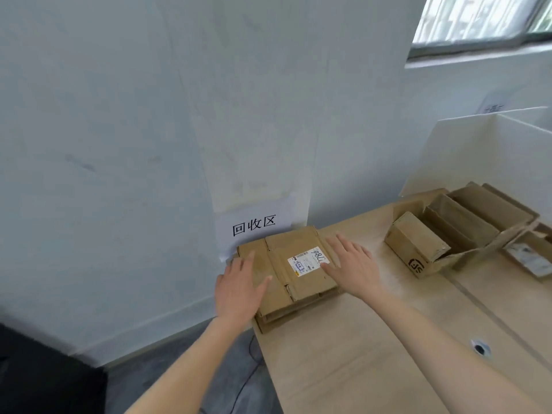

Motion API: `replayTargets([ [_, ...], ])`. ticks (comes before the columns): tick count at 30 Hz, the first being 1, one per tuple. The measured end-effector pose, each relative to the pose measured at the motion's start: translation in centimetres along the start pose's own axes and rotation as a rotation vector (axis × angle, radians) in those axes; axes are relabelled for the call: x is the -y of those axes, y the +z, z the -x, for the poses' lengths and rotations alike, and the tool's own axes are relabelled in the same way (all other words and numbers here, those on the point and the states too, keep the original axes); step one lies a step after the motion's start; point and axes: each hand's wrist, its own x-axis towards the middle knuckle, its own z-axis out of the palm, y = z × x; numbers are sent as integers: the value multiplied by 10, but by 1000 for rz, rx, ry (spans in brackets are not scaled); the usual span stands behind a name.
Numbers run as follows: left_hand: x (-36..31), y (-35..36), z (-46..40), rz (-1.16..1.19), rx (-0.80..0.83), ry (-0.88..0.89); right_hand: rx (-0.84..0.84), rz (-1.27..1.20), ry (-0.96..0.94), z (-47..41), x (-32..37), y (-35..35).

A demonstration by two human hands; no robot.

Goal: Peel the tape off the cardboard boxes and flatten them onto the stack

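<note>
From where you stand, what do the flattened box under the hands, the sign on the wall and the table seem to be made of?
The flattened box looks like brown corrugated cardboard, matte, with folded flaps and a glossy white label. The sign seems plain white paper: thin, printed in black, its lower edge lifting. The table appears to be pale wood or a laminate with faint grain; which one I cannot tell.

Flattened cardboard box (294,264): brown, flaps folded flat, white shipping label (309,261) face up; topmost on the stack (268,319) of flattened cardboard.

Stack: at the table's left far corner, edges roughly aligned.

Small closed box (415,245): brown, unflattened, well right of the stack.

Open boxes (475,216): brown, standing, just beyond the small box.
</note>
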Motion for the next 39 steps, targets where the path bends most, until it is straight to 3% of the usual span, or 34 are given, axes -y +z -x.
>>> replayTargets([
  [5,-24,-59,94,54,-118,140,-152,63,-8,128,29,-67],
  [10,-49,-93,217,96,-178,267,-195,84,26,262,37,-122],
  [20,-155,-162,347,148,-222,440,-321,118,196,458,-33,-238],
  [28,-304,-160,435,181,-220,623,-364,164,326,587,-144,-308],
  [39,-541,-86,564,138,-179,751,-413,200,377,742,-357,-372],
])
